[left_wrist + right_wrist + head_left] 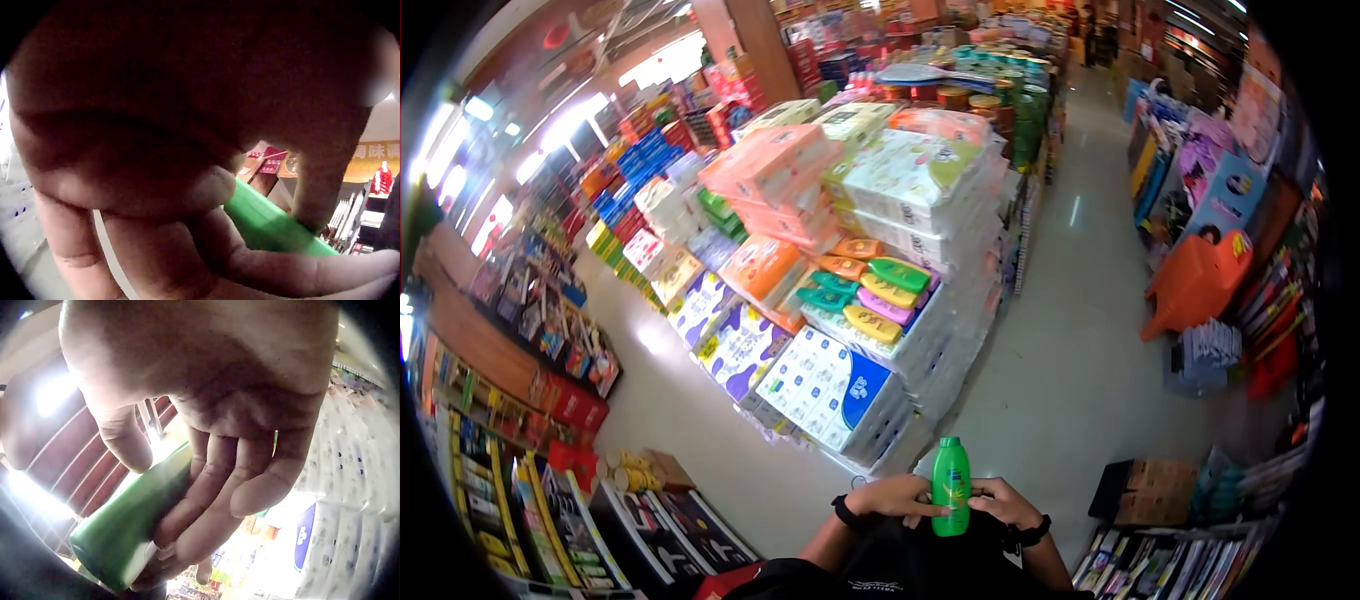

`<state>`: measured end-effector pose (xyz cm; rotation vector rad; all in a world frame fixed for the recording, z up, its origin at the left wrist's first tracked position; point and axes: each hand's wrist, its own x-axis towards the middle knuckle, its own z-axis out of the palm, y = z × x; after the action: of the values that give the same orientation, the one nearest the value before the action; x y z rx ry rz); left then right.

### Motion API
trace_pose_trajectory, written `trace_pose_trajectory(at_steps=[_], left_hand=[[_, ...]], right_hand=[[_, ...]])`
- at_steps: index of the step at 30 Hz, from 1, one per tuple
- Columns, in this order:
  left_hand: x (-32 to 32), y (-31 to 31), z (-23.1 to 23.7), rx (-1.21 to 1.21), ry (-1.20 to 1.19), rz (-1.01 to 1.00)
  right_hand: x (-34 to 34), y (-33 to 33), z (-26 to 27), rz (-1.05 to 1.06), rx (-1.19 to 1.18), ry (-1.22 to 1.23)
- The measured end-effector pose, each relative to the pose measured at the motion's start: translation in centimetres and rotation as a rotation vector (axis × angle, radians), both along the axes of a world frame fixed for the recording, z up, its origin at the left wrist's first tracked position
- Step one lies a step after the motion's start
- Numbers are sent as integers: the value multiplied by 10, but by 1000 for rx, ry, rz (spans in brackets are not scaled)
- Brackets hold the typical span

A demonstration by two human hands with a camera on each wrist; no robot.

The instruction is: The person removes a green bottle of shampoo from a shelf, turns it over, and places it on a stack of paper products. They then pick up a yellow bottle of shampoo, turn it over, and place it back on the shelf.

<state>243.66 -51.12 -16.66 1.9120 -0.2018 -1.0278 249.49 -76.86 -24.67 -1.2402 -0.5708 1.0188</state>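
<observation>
A green shampoo bottle (pixel 951 475) stands upright in front of my body, low in the head view, its label toward me. My left hand (pixel 892 497) grips its left side, with a fingertip across the front. From the other side my right hand (pixel 1006 503) holds it by thumb and fingers. The left wrist view shows the green bottle (pixel 269 222) between thumb and fingers, partly hidden by the hand. In the right wrist view the bottle (pixel 125 528) slants across the fingers. Several yellow, green, orange and purple bottles (pixel 889 295) lie on a tissue stack ahead.
Stacked tissue packs (pixel 825 385) rise directly ahead, wrapped in plastic on the near right. An orange plastic stool (pixel 1198 280) stands across the aisle floor (pixel 1060 380). Cardboard boxes (pixel 1157 488) sit at the lower right, and shelves of goods (pixel 540 500) line the lower left.
</observation>
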Motion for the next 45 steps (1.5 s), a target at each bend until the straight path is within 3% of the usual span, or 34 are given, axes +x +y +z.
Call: trace_pose_trajectory(at_steps=[4,7,10,15,20,24,27,34,38,42,45], left_hand=[[10,13,-24,-84,-110,207],[20,21,-15,2,-293,488],[29,41,-35,62,-339,709],[54,74,-43,-49,-393,1039],[83,110,-76,-505,-269,1041],[104,126,-81,-591,-202,1017],[119,144,-80,-371,-82,959],[150,165,-128,-445,-224,1117],[178,167,-141,-577,-263,1359],[210,162,-140,-490,-366,1639],[227,170,-131,-450,-342,1707]], right_hand=[[44,18,-14,85,-90,-177],[64,53,-13,-88,-114,-171],[86,94,-7,-168,-86,-134],[120,154,22,-153,-143,-372],[168,181,6,-22,-211,-463],[187,192,14,77,-290,-457],[195,202,-3,89,-335,-517],[222,251,-9,1,-348,-583],[250,285,-5,21,-382,-662],[278,321,-5,79,-226,-939],[301,340,-1,161,-237,-919]])
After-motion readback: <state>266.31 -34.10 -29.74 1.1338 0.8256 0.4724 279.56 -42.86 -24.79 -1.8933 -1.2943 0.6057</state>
